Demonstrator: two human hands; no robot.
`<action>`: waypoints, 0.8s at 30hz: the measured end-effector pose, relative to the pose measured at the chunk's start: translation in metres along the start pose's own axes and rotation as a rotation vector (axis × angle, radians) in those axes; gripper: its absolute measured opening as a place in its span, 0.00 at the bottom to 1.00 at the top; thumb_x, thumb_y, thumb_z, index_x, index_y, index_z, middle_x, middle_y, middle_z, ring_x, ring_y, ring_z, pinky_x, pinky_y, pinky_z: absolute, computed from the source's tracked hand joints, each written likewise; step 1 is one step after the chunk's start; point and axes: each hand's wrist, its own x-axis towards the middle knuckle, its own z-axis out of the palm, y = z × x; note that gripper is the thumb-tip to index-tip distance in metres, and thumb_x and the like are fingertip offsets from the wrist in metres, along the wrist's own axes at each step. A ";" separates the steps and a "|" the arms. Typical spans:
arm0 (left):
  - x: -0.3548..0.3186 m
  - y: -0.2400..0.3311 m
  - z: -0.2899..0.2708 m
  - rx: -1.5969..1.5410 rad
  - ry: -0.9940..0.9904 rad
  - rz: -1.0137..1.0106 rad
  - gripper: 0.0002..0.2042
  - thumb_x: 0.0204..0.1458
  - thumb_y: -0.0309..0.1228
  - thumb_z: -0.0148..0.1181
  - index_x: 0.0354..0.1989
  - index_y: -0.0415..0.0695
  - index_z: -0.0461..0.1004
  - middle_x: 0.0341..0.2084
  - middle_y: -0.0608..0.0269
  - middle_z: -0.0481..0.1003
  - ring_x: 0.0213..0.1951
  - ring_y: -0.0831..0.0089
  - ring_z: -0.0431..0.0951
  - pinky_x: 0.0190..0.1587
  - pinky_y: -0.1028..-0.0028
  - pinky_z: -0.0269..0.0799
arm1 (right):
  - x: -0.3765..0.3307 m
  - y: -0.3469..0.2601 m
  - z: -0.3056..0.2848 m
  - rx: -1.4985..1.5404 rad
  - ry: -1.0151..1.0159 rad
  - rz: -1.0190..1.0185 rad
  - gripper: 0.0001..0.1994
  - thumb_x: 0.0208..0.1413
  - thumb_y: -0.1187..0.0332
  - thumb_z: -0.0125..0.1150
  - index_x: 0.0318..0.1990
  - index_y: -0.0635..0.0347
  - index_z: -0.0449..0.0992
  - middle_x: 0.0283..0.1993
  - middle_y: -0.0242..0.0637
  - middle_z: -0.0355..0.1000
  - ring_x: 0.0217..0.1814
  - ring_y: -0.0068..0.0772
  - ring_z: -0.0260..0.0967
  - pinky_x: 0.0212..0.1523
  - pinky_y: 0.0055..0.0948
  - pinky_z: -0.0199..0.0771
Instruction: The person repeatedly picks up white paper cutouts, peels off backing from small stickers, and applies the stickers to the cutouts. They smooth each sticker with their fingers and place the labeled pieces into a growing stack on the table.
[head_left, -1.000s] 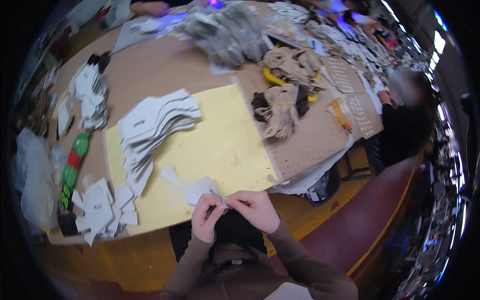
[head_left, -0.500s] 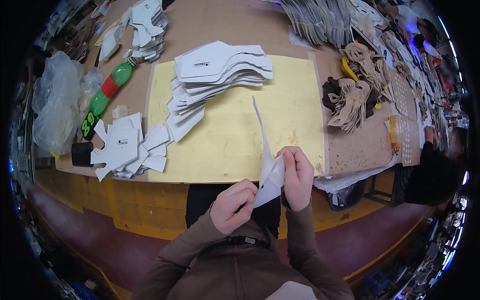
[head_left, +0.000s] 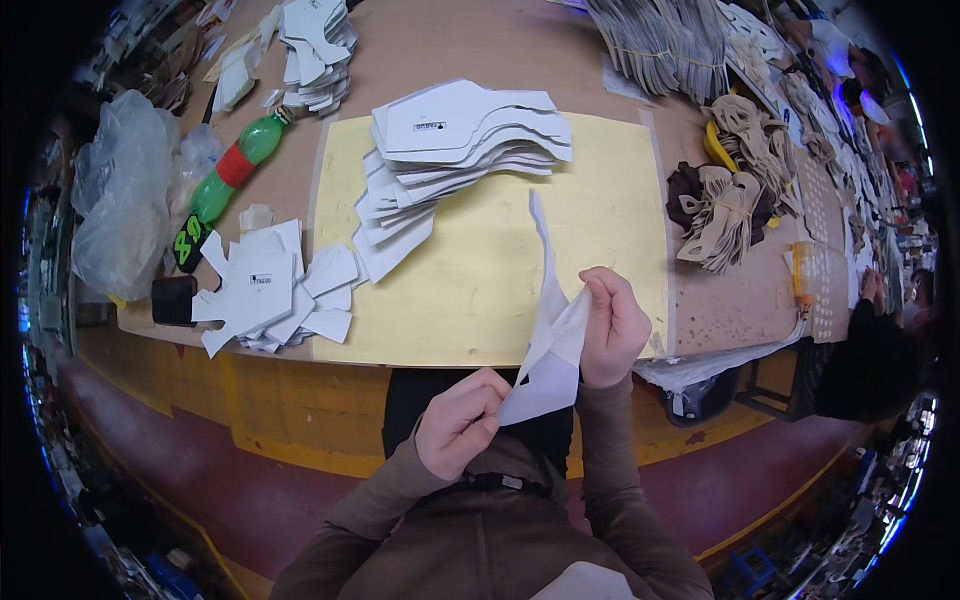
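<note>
left hand (head_left: 462, 425): grip pinched shut on the lower end of the white cut piece (head_left: 548, 345), thumb and fingers closed over its bottom corner, held in front of the body below the table (head_left: 460, 40) edge.
right hand (head_left: 610, 325): grip closed on the same piece higher up, fingertips (head_left: 592, 285) nipping its right edge near the middle.
white cut piece: thin, flat, white sheet part, held in the air between both hands, not touching the table; looks folded or doubled near the right hand, cannot tell for sure.
long axis: runs from the left hand up and away to a narrow tip over the yellow mat (head_left: 480, 270); tilted slightly right of upright in the view.
which hand nearer: both already on it; left at the near end, right about midway; far tip is free.
yellow mat: lies on the table just beyond the hands.
stack of white pieces (head_left: 450, 150): fanned on the mat's far left part, well apart from the hands.
small white pieces (head_left: 265, 290): loose pile left of the mat.
green bottle (head_left: 235, 170): lying on its side, far left.
tan cut bundles (head_left: 725, 205): right of the mat.
</note>
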 end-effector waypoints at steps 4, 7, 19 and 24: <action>-0.010 -0.002 -0.002 -0.146 0.013 -0.020 0.09 0.58 0.28 0.52 0.28 0.38 0.64 0.37 0.56 0.68 0.35 0.67 0.65 0.41 0.73 0.63 | 0.020 0.018 -0.018 -0.032 0.019 0.115 0.05 0.67 0.78 0.56 0.43 0.70 0.78 0.33 0.42 0.78 0.28 0.24 0.69 0.33 0.24 0.72; -0.005 -0.007 -0.018 -0.094 0.071 0.030 0.08 0.59 0.28 0.53 0.29 0.38 0.65 0.38 0.56 0.69 0.37 0.66 0.68 0.42 0.72 0.65 | 0.021 0.016 -0.027 0.218 -0.110 0.252 0.07 0.69 0.74 0.56 0.43 0.70 0.77 0.31 0.32 0.75 0.28 0.20 0.67 0.32 0.20 0.69; 0.044 -0.012 0.010 0.251 0.291 0.029 0.08 0.56 0.24 0.67 0.41 0.36 0.76 0.38 0.56 0.78 0.39 0.67 0.80 0.44 0.72 0.75 | -0.034 -0.015 -0.007 0.513 -0.235 0.529 0.07 0.69 0.74 0.56 0.40 0.71 0.75 0.39 0.32 0.71 0.41 0.19 0.65 0.44 0.20 0.66; 0.056 -0.020 0.022 0.102 0.339 -0.053 0.07 0.55 0.23 0.68 0.40 0.35 0.78 0.32 0.58 0.79 0.35 0.69 0.83 0.41 0.74 0.78 | -0.039 -0.024 -0.014 0.588 -0.243 0.532 0.07 0.68 0.75 0.56 0.38 0.71 0.75 0.42 0.34 0.72 0.40 0.20 0.66 0.44 0.21 0.66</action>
